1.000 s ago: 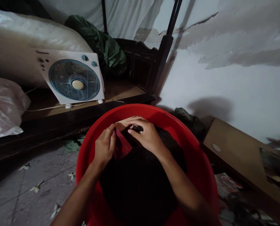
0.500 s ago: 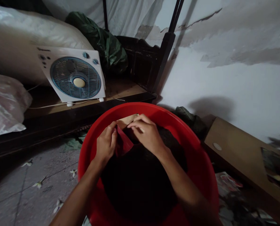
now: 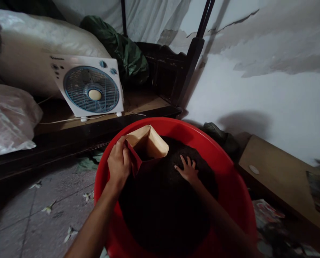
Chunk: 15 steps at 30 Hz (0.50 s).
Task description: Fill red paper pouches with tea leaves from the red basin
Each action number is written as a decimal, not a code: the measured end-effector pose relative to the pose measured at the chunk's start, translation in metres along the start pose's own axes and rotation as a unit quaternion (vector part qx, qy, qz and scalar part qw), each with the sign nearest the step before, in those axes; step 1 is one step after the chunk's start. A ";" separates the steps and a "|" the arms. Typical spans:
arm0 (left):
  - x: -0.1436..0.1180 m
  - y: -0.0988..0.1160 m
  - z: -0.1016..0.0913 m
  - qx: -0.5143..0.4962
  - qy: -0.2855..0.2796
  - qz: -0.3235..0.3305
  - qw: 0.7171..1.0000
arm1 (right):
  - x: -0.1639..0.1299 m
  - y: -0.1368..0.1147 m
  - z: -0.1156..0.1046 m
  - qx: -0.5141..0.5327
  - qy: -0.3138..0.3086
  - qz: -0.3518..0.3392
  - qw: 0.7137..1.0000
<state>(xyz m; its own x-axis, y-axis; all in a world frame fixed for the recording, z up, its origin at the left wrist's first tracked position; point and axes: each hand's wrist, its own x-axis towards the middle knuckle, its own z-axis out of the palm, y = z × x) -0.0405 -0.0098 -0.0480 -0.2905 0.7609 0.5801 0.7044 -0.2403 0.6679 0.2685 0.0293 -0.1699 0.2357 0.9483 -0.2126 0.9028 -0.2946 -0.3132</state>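
My left hand (image 3: 119,163) is closed on the left edge of a paper bag (image 3: 158,143), red outside and tan inside, whose mouth gapes wide. Dark shadow hides the bottom of the bag. Around it stands a big red tub (image 3: 236,190) that holds a broad heap of dark, fine loose material (image 3: 165,211); its kind I cannot make out. To the right of the bag, my right hand (image 3: 188,171) lies palm down on the heap, fingers spread, with nothing in its grasp.
Behind the tub, a white box fan (image 3: 92,89) stands on a wooden platform (image 3: 138,100) beside stuffed plastic bags (image 3: 9,118). A brown board or box (image 3: 275,172) leans at the right near the wall. Pale flowers (image 3: 70,233) lie on the tiled floor.
My right hand has left the bag's rim and moved right and down onto the dark heap, its fingers spreading. The bag's mouth has opened wide. My left hand keeps its hold.
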 end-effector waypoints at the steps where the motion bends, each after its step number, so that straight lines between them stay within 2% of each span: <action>1: 0.000 0.000 0.000 -0.002 0.002 0.000 1.000 | -0.005 0.007 0.010 -0.030 0.010 -0.010 0.999; 4: -0.002 0.000 -0.001 -0.003 0.004 0.005 1.000 | -0.011 0.015 0.024 -0.083 0.033 -0.036 0.995; 7: -0.002 0.000 -0.001 -0.002 0.001 0.009 1.000 | -0.007 0.012 0.020 -0.087 0.020 -0.041 0.995; 11: -0.001 0.000 0.000 0.001 0.003 0.012 1.000 | -0.004 -0.003 0.017 -0.094 -0.036 -0.058 0.993; 15: -0.002 0.000 0.000 -0.002 -0.004 0.009 1.000 | -0.017 -0.025 0.023 -0.110 -0.106 -0.080 0.985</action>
<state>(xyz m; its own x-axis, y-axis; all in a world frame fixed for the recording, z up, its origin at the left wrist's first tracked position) -0.0398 -0.0116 -0.0487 -0.2732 0.7608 0.5887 0.7074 -0.2558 0.6589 0.2339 0.0175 -0.1801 0.0252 0.9275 -0.3729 0.9838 -0.0893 -0.1556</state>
